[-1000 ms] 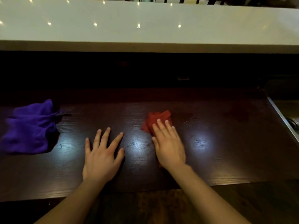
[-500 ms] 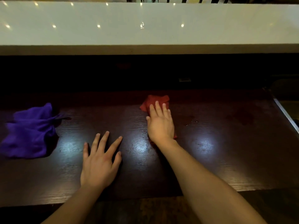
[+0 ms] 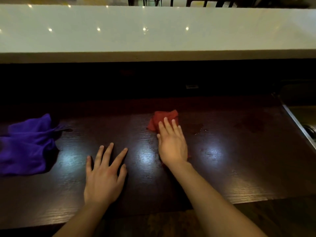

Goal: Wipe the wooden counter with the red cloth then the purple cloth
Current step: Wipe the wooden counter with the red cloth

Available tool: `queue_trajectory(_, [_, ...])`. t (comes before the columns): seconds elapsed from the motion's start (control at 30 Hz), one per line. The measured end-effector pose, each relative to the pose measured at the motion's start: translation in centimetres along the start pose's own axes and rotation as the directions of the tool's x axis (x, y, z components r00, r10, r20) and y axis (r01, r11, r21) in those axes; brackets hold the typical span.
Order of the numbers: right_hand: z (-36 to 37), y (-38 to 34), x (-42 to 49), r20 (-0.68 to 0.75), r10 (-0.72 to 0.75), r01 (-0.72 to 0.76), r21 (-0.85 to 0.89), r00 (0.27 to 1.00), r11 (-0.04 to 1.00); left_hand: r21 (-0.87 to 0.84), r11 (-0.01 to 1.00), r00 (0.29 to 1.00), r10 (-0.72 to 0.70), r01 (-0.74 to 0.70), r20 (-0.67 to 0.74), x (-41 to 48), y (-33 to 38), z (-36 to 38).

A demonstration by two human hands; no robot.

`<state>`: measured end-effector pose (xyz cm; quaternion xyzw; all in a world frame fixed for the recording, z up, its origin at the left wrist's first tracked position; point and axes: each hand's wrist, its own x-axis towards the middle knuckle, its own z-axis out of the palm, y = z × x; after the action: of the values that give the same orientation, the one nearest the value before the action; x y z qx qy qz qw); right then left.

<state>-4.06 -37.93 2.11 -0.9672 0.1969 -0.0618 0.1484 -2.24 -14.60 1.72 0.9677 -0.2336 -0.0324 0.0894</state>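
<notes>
A dark wooden counter (image 3: 230, 168) runs across the view. My right hand (image 3: 171, 144) lies flat on a crumpled red cloth (image 3: 162, 118) near the counter's middle, pressing it down; most of the cloth is hidden under the palm. My left hand (image 3: 104, 175) rests flat on the bare wood with fingers spread, holding nothing. A bunched purple cloth (image 3: 25, 146) lies at the far left of the counter, well apart from both hands.
A raised white bar top (image 3: 153, 31) stands behind a dark recess at the back. A metal sink (image 3: 302, 120) borders the counter on the right. Faint smears (image 3: 198, 129) mark the wood right of the red cloth.
My right hand pushed the red cloth away toward the back of the counter, then drew it slightly back toward me. My left hand stayed planted on the wood.
</notes>
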Motion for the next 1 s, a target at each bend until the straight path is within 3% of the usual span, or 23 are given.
queue_trajectory(0.17, [0.1,2.6,-7.0,0.023,-0.274,0.275,-0.047,0.961,0.96,-0.004,1.0,1.0,-0.008,0.008,0.007,0.0,0.0,0.0])
queue_trajectory(0.33, [-2.9,11.1,-4.9,-0.098,0.007,-0.013,-0.059,0.995,0.998,0.013,1.0,1.0,0.004,-0.004,-0.007,0.0,0.0,0.1])
queue_trajectory(0.47, [-4.1,11.6,-1.9,-0.149,0.163,-0.165,-0.001,0.975,0.986,-0.002,1.0,1.0,-0.002,0.002,-0.011,0.0,-0.1,0.2])
queue_trajectory(0.53, [-3.5,9.8,-4.0,-0.147,0.059,-0.057,0.02,0.987,0.998,-0.001,1.0,1.0,0.001,-0.001,-0.009,-0.1,0.0,0.1])
queue_trajectory(0.63, [-2.6,8.2,-10.0,-0.001,-0.263,0.263,-0.004,0.965,0.965,-0.011,1.0,1.0,-0.008,0.008,-0.014,-0.1,0.2,-0.2])
queue_trajectory(0.7, [-3.0,9.9,-10.5,-0.002,-0.311,0.311,-0.005,0.95,0.95,-0.014,1.0,1.0,-0.007,0.007,-0.004,-0.1,0.3,-0.2])
queue_trajectory(0.8, [-3.9,12.5,-7.1,-0.121,-0.03,0.033,0.021,0.992,0.999,-0.021,1.0,1.0,-0.011,0.011,0.001,0.0,0.2,-0.4])
queue_trajectory(0.87, [-4.3,13.3,-3.2,-0.154,0.139,-0.138,0.015,0.978,0.99,-0.03,0.999,1.0,-0.013,0.013,-0.002,-0.1,0.3,-0.5])
queue_trajectory(1.0, [-4.1,11.9,3.7,-0.155,0.2,-0.205,-0.015,0.968,0.979,-0.024,1.0,1.0,-0.01,0.01,0.004,0.0,0.4,-0.7])
